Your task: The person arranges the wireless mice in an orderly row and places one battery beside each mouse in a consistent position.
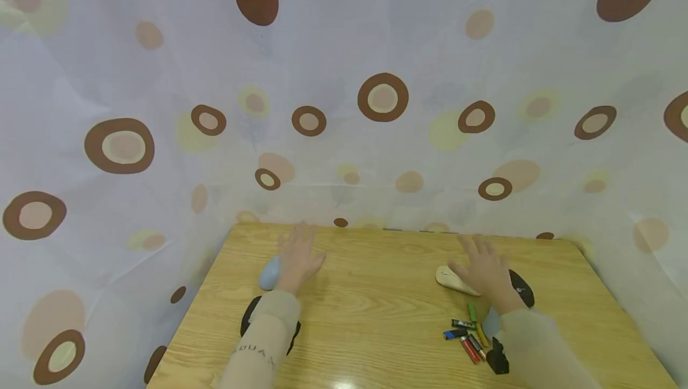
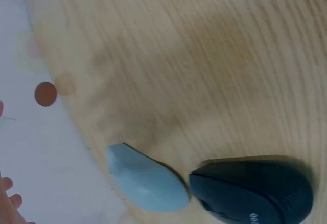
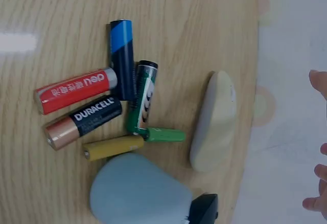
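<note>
1. The step in hand is looking like a pause above the table: the left hand and right hand are hovering, each grip spreading wide with fingers extended, having hold of nothing.
2. Taking the far edge as 12 o'clock, a pale blue, rounded computer mouse is lying at the left hand's 8 o'clock, partly behind it. A flat cream computer mouse is sitting at the right hand's 9 o'clock, partly covered in the head view, and a glossy black computer mouse at its 4 o'clock.
3. Any grasp would be calling for lowering a hand and curling its fingers round one item.
4. At the right hand's 7 o'clock, six mixed cylindrical batteries are lying in a loose cluster, several touching, so picking one could be disturbing its neighbours.
5. A second pale blue, rounded mouse is crowding them at 6 o'clock, partly hidden by the right sleeve.
6. The left sleeve is partly covering a dark, ridged mouse around 7 o'clock.
7. A white, circle-printed sheet is hanging behind.
</note>
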`<action>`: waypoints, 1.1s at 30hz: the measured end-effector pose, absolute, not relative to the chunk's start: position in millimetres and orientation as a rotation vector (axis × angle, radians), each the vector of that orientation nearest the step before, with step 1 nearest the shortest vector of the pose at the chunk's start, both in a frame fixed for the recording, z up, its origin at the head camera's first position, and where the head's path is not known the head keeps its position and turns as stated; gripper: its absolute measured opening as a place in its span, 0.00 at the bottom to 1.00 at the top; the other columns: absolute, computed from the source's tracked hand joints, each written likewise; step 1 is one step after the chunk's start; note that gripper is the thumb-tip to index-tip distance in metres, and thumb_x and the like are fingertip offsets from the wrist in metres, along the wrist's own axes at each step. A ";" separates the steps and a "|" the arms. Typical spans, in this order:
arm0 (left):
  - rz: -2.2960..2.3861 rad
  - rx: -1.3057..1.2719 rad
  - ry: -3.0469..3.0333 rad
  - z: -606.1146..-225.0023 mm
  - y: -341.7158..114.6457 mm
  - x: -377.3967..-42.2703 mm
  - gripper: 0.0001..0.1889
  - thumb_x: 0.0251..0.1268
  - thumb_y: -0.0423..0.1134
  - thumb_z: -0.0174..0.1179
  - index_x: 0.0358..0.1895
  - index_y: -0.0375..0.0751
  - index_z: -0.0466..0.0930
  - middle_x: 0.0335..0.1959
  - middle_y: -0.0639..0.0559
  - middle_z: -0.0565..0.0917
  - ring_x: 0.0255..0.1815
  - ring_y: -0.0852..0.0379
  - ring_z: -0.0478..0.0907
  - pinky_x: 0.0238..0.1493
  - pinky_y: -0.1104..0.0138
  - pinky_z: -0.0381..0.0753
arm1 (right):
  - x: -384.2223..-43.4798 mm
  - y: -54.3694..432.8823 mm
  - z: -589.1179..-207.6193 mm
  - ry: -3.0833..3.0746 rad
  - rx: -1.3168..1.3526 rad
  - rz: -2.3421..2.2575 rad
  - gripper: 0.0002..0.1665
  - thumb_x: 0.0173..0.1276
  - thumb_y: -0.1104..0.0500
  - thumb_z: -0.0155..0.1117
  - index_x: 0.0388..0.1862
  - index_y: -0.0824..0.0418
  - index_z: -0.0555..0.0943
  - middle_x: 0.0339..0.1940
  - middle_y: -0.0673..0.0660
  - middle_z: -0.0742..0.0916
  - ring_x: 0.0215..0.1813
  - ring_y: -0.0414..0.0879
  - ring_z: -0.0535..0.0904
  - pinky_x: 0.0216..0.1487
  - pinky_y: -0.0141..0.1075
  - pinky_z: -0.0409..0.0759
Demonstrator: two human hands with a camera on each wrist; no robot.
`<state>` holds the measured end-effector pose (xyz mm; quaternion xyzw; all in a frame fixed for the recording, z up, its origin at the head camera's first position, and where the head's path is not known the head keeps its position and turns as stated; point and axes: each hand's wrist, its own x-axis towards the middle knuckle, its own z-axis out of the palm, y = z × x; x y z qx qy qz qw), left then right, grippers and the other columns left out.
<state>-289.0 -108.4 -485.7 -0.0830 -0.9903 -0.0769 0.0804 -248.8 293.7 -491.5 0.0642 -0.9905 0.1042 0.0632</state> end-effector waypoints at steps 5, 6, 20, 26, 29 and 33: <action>-0.295 -0.186 -2.982 -509.6 -128.4 -287.4 0.33 0.59 0.47 0.55 0.67 0.41 0.59 0.67 0.39 0.60 0.68 0.40 0.55 0.64 0.42 0.50 | -242.7 293.6 -511.2 -2.985 0.258 0.448 0.36 0.64 0.53 0.58 0.67 0.64 0.59 0.61 0.74 0.65 0.58 0.71 0.62 0.45 0.65 0.65; -0.320 -0.171 -2.991 -513.8 -132.2 -286.4 0.32 0.59 0.45 0.55 0.66 0.40 0.59 0.67 0.38 0.61 0.67 0.40 0.55 0.64 0.42 0.50 | -242.0 293.9 -515.3 -2.994 0.259 0.470 0.35 0.64 0.55 0.59 0.66 0.65 0.59 0.60 0.74 0.66 0.57 0.71 0.63 0.44 0.64 0.67; -0.480 -0.041 -2.964 -540.6 -161.1 -273.3 0.27 0.58 0.38 0.56 0.61 0.33 0.65 0.59 0.34 0.67 0.57 0.36 0.64 0.55 0.43 0.63 | -247.1 293.2 -549.5 -3.104 0.228 0.518 0.36 0.62 0.60 0.60 0.66 0.69 0.60 0.63 0.80 0.60 0.60 0.76 0.57 0.53 0.66 0.60; -0.545 0.023 -3.020 -545.7 -170.4 -280.0 0.29 0.58 0.39 0.56 0.63 0.32 0.63 0.61 0.31 0.64 0.59 0.34 0.62 0.54 0.43 0.64 | -251.4 294.1 -558.5 -3.108 0.240 0.578 0.36 0.62 0.63 0.59 0.66 0.70 0.59 0.63 0.81 0.59 0.62 0.76 0.55 0.55 0.66 0.59; -0.622 0.050 -3.034 -550.0 -175.2 -283.6 0.29 0.56 0.37 0.54 0.62 0.32 0.62 0.60 0.30 0.64 0.58 0.33 0.63 0.54 0.43 0.64 | -253.4 295.4 -563.8 -3.132 0.248 0.576 0.34 0.63 0.63 0.57 0.66 0.71 0.59 0.62 0.81 0.60 0.60 0.77 0.56 0.55 0.65 0.59; -0.725 0.073 -3.040 -552.6 -177.2 -284.3 0.29 0.55 0.35 0.53 0.62 0.30 0.62 0.58 0.30 0.64 0.55 0.33 0.64 0.54 0.43 0.64 | -253.7 294.5 -570.6 -3.154 0.217 0.535 0.31 0.64 0.63 0.56 0.65 0.70 0.61 0.62 0.80 0.62 0.60 0.77 0.57 0.53 0.65 0.62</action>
